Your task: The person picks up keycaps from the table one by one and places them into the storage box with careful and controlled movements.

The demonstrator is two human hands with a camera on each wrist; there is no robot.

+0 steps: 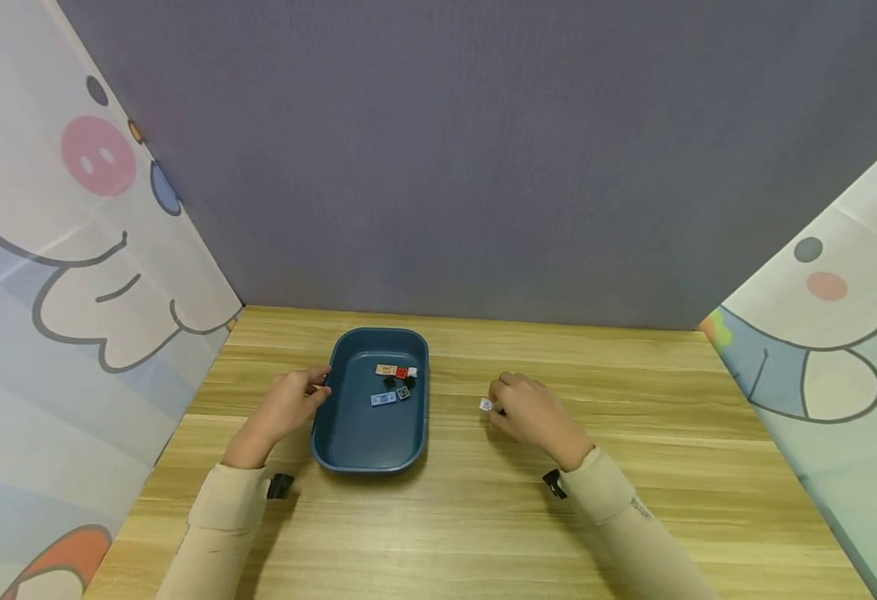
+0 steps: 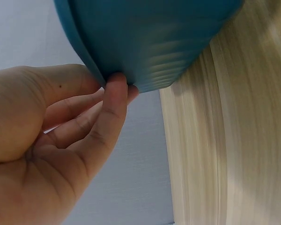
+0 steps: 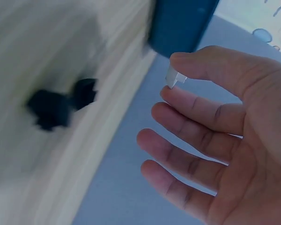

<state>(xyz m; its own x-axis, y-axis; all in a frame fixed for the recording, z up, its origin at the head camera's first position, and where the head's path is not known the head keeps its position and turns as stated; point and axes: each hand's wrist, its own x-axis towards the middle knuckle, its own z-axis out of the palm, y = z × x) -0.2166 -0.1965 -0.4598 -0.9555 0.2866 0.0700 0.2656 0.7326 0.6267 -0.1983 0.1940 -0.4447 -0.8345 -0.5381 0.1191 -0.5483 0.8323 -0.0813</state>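
Observation:
My left hand [image 1: 283, 410] pinches the left rim of a dark blue plastic tray [image 1: 367, 442]; in the left wrist view, the thumb and fingertips grip its edge [image 2: 91, 61]. Several keycaps lie in the tray: a long peach one [image 1: 386, 370], a red one [image 1: 402, 373], a white one [image 1: 412, 372], a long light blue one [image 1: 383, 399], a grey one [image 1: 403, 392] and black ones [image 1: 389, 382]. To the tray's right, my right hand [image 1: 534, 417] holds a small white keycap [image 1: 486, 404] between thumb and index finger, above the table. The other fingers are loosely bent.
Two small black pieces [image 3: 49, 108] lie on the wooden table [image 1: 468, 517] below the right hand, blurred in the right wrist view. A grey panel [image 1: 468, 167] stands along the back edge. Cartoon-printed sheets [image 1: 26, 333] flank the table on both sides.

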